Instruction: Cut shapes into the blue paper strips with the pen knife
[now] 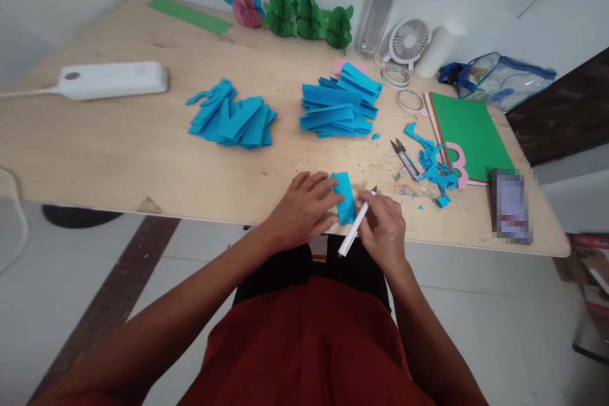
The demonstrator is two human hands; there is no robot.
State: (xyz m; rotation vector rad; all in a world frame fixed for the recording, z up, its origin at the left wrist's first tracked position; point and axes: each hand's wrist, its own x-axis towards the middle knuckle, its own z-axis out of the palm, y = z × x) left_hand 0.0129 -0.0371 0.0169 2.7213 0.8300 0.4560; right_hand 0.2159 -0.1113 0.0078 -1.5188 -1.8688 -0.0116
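A small folded piece of blue paper (346,198) lies at the table's front edge, with what looks like a faint drawn curve on it. My left hand (304,208) rests on its left side, fingers stretched out and touching the paper. On the other side, my right hand (384,223) is closed around a white pen (353,230), which slants across the paper's lower right corner. Beyond the hands sit two heaps of blue paper strips, one at the left (238,119) and one in the middle (337,104).
Thread snips (405,160) and blue paper scraps (435,168) lie to the right, near green paper sheets (471,133) and a phone (511,206). Tape rolls (409,101), a small fan (410,41), a bottle (380,9) and green paper decorations (308,16) stand behind. A white power strip (114,80) is left.
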